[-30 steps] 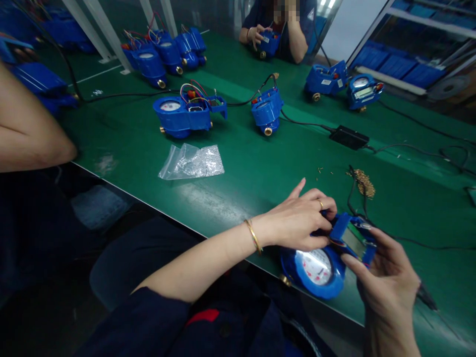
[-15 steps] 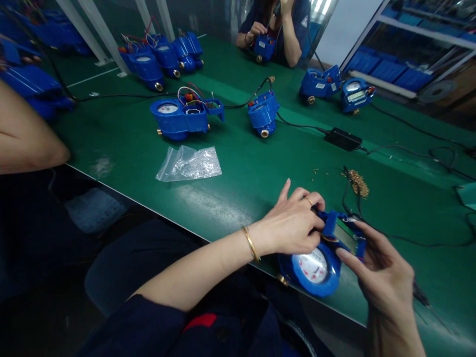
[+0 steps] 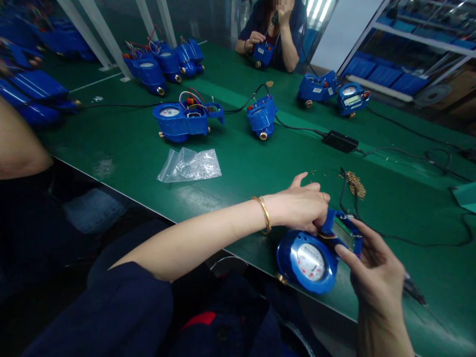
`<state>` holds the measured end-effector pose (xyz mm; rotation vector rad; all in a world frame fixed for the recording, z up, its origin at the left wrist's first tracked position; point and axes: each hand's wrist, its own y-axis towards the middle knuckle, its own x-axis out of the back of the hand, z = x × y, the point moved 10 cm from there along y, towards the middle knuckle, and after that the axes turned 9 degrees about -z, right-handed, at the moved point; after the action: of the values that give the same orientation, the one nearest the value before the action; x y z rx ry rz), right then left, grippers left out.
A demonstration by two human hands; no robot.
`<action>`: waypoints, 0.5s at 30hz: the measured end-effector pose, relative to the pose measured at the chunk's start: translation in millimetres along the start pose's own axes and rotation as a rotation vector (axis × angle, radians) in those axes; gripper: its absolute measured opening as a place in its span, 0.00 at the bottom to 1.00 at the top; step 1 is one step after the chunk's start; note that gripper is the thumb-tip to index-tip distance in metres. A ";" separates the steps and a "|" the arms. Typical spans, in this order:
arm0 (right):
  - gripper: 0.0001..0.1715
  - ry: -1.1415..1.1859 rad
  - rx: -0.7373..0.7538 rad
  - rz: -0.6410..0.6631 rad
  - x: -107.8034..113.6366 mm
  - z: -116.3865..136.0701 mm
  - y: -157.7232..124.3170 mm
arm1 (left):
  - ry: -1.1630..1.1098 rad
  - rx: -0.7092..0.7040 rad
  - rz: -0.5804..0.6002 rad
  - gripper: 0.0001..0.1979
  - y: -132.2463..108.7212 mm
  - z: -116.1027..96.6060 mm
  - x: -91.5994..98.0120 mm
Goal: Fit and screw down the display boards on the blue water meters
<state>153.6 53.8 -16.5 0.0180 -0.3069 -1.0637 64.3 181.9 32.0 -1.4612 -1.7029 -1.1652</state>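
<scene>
A blue water meter with a round white dial lies at the table's near edge, tilted toward me. My right hand grips its blue display cover, thumb on the near side and fingers on the far side. The cover stands raised, with a greenish circuit board and a screen in it. My left hand bends over the housing behind the dial, fingers curled down and little finger sticking out. Its fingertips are hidden by the cover and housing, so what they pinch does not show. Coloured wires run near its thumb.
Small brass screws lie piled beyond the meter, beside a black cable. A clear zip bag lies left. More blue meters stand farther back, with a black power adapter. A thin-shafted black tool lies right. Co-workers sit opposite and left.
My left hand has shifted slightly right and turned, its fingers deeper behind the raised cover, uncovering more of the dial housing. My right hand keeps its hold on the cover.
</scene>
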 end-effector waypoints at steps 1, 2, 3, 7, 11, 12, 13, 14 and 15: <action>0.39 0.000 -0.001 -0.002 0.7 -0.6 -0.1 | -0.017 -0.009 -0.022 0.03 -0.3 -0.3 -0.2; 0.39 -0.002 0.000 -0.003 1.2 -1.0 -0.3 | -0.037 -0.013 -0.054 0.03 -1.6 -0.4 0.1; 0.39 -0.005 0.002 -0.002 1.4 -1.2 -0.6 | -0.056 -0.011 -0.094 0.04 -3.7 -0.3 0.6; 0.40 -0.016 0.029 0.012 -1.0 1.8 -2.6 | -0.090 0.090 -0.261 0.07 -16.0 4.3 0.8; 0.40 -0.055 0.082 0.011 -5.1 9.4 -4.8 | -0.081 0.224 -0.389 0.08 -26.2 6.8 -0.7; 0.39 -0.063 0.091 0.009 -6.0 11.0 -5.1 | -0.074 0.252 -0.413 0.07 -28.1 7.1 -0.9; 0.39 -0.067 0.095 0.009 -7.1 12.2 -5.3 | -0.069 0.280 -0.434 0.07 -30.0 7.6 -0.9; 0.39 -0.068 0.096 0.011 -8.2 13.1 -5.3 | -0.066 0.306 -0.452 0.07 -31.7 8.4 -0.9; 0.39 -0.068 0.095 0.016 -9.4 13.7 -5.2 | -0.066 0.331 -0.467 0.06 -33.3 9.3 -0.8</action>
<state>141.4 61.1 -6.4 0.0642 -0.4180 -1.0351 33.0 189.7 19.5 -0.9367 -2.2355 -0.9989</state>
